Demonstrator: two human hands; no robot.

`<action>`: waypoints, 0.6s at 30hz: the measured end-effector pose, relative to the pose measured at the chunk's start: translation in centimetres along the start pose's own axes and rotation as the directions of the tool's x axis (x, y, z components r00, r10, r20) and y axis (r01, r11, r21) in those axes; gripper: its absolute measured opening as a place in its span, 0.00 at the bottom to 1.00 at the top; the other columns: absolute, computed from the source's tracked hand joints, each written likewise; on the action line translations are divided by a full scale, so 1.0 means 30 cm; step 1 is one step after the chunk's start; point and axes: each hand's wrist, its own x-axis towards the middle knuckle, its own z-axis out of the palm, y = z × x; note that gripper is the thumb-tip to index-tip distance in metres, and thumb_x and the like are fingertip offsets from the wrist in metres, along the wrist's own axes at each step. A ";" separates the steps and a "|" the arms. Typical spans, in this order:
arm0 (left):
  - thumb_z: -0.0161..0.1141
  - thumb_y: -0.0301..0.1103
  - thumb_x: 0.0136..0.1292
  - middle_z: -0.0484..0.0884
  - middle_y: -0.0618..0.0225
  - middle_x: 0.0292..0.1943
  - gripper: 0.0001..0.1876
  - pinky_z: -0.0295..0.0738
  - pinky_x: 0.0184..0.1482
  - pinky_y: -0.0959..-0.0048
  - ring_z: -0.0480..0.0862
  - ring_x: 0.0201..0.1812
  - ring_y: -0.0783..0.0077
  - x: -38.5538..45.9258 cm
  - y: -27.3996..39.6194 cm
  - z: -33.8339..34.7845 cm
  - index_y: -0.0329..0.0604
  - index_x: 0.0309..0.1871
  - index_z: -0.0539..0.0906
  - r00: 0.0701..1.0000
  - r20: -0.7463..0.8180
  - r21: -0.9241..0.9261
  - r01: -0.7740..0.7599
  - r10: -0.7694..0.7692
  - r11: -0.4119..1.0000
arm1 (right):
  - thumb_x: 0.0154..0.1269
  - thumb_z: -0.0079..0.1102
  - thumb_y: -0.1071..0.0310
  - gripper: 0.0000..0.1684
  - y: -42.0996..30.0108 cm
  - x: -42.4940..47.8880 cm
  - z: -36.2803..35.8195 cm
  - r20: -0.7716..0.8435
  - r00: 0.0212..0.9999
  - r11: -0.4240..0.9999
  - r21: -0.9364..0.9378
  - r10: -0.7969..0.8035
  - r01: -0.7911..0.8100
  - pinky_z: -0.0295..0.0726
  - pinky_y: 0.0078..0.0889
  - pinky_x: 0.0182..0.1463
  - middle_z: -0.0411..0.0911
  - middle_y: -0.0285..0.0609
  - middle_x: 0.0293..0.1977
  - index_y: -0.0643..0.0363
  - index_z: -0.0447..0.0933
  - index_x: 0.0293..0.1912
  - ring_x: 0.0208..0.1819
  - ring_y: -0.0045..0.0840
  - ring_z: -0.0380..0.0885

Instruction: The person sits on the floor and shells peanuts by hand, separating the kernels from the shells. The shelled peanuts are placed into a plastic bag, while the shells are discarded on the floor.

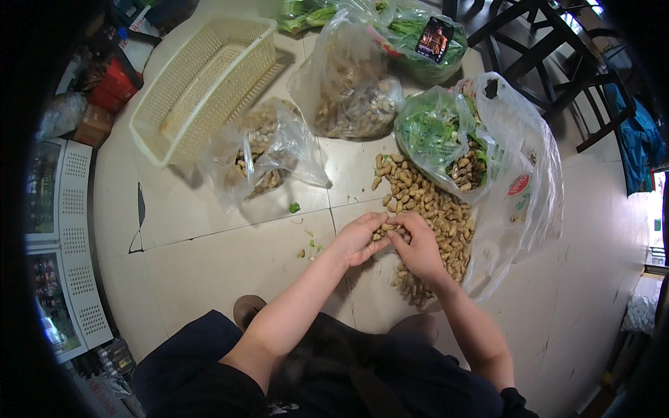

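Both hands meet over the near edge of a heap of unshelled peanuts (444, 214) spread on the tiled floor. Several peanuts lie in the palm of my left hand (361, 237). One peanut (388, 227) is between the fingertips of my left hand and those of my right hand (420, 245), whose thumb and index finger pinch it. Just beyond the heap stands a clear plastic bag with leafy greens (434, 117) and some peanuts. A crumpled white plastic bag (522, 209) with printing lies along the heap's right side.
An open bag of peanuts (261, 151) lies left of a fuller bag of peanuts (355, 99). Behind them are a cream plastic basket (209, 89) and a bag of greens (439, 68) with a phone (435, 39) on top. Dark wooden stools (549, 57) stand far right; a glass-fronted cabinet (76, 245) is at left.
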 end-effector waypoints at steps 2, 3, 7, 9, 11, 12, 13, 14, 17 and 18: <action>0.54 0.38 0.73 0.77 0.67 0.40 0.10 0.82 0.40 0.78 0.79 0.40 0.76 0.021 0.007 -0.019 0.40 0.45 0.74 0.999 0.009 -0.109 0.039 -0.038 0.993 | 0.66 0.57 0.72 0.11 -0.017 0.005 -0.004 -0.015 0.996 0.993 0.078 0.090 -0.089 0.74 0.23 0.36 0.75 0.39 0.38 0.62 0.76 0.47 0.35 0.20 0.75; 0.54 0.38 0.73 0.76 0.68 0.38 0.10 0.79 0.35 0.80 0.78 0.37 0.78 0.053 0.028 -0.077 0.40 0.44 0.74 0.989 0.138 -0.158 0.074 -0.052 0.985 | 0.67 0.56 0.72 0.11 -0.008 0.005 -0.004 -0.019 0.986 0.962 0.223 0.164 -0.156 0.73 0.22 0.35 0.76 0.38 0.37 0.61 0.75 0.48 0.35 0.18 0.74; 0.58 0.35 0.70 0.73 0.72 0.32 0.08 0.59 0.20 0.90 0.70 0.28 0.85 0.020 0.273 -0.150 0.39 0.39 0.76 0.998 0.068 -0.386 0.013 0.015 0.923 | 0.70 0.51 0.70 0.11 0.047 0.011 -0.025 0.055 0.933 0.721 0.619 0.356 -0.311 0.70 0.18 0.35 0.78 0.36 0.37 0.60 0.71 0.50 0.33 0.13 0.71; 0.57 0.32 0.70 0.72 0.73 0.30 0.06 0.60 0.20 0.90 0.70 0.27 0.85 -0.056 0.416 -0.150 0.40 0.38 0.75 0.979 -0.035 -0.415 -0.195 0.199 0.888 | 0.70 0.50 0.71 0.11 0.076 0.001 -0.040 0.070 0.935 0.649 0.702 0.347 -0.294 0.70 0.18 0.37 0.78 0.37 0.37 0.61 0.70 0.50 0.33 0.14 0.70; 0.56 0.31 0.70 0.72 0.73 0.30 0.05 0.61 0.21 0.89 0.70 0.27 0.85 -0.067 0.549 -0.333 0.42 0.38 0.75 0.897 -0.051 -0.523 -0.398 0.438 0.754 | 0.70 0.49 0.74 0.09 0.054 0.001 -0.037 0.081 0.930 0.635 0.708 0.360 -0.308 0.72 0.18 0.38 0.77 0.38 0.36 0.61 0.69 0.49 0.33 0.16 0.71; 0.53 0.30 0.71 0.72 0.74 0.29 0.03 0.62 0.21 0.88 0.70 0.26 0.84 -0.080 0.608 -0.443 0.42 0.39 0.74 0.849 -0.113 -0.549 -0.486 0.516 0.680 | 0.70 0.49 0.75 0.09 0.048 0.000 -0.029 0.093 0.926 0.624 0.714 0.365 -0.317 0.73 0.19 0.39 0.76 0.38 0.36 0.61 0.69 0.49 0.33 0.16 0.71; 0.50 0.29 0.72 0.71 0.74 0.28 0.03 0.63 0.21 0.86 0.70 0.24 0.82 -0.090 0.650 -0.540 0.42 0.40 0.74 0.794 -0.173 -0.569 -0.563 0.583 0.599 | 0.69 0.49 0.75 0.09 0.051 -0.004 -0.024 0.106 0.925 0.612 0.722 0.364 -0.323 0.73 0.19 0.39 0.76 0.38 0.36 0.61 0.69 0.49 0.33 0.17 0.71; 0.49 0.31 0.72 0.73 0.72 0.30 0.05 0.67 0.23 0.83 0.73 0.26 0.79 -0.101 0.672 -0.620 0.42 0.42 0.74 0.761 -0.331 -0.525 -0.640 0.557 0.562 | 0.69 0.49 0.76 0.09 0.060 -0.008 -0.019 0.116 0.923 0.599 0.730 0.366 -0.329 0.73 0.20 0.40 0.76 0.39 0.36 0.61 0.69 0.49 0.33 0.17 0.71; 0.44 0.35 0.73 0.79 0.66 0.37 0.10 0.77 0.34 0.72 0.80 0.34 0.70 -0.118 0.678 -0.708 0.41 0.46 0.75 0.644 -0.611 -0.307 -0.728 0.460 0.613 | 0.69 0.49 0.76 0.10 0.063 -0.016 -0.017 0.158 0.924 0.490 0.809 0.349 -0.324 0.73 0.20 0.41 0.76 0.39 0.38 0.61 0.68 0.49 0.35 0.19 0.72; 0.43 0.37 0.73 0.80 0.64 0.41 0.13 0.78 0.39 0.67 0.81 0.39 0.66 -0.119 0.651 -0.685 0.41 0.49 0.75 0.656 -0.611 -0.206 -0.673 0.444 0.710 | 0.69 0.49 0.77 0.10 0.063 -0.021 -0.015 0.173 0.923 0.439 0.839 0.343 -0.320 0.74 0.21 0.42 0.76 0.40 0.38 0.61 0.68 0.49 0.36 0.19 0.73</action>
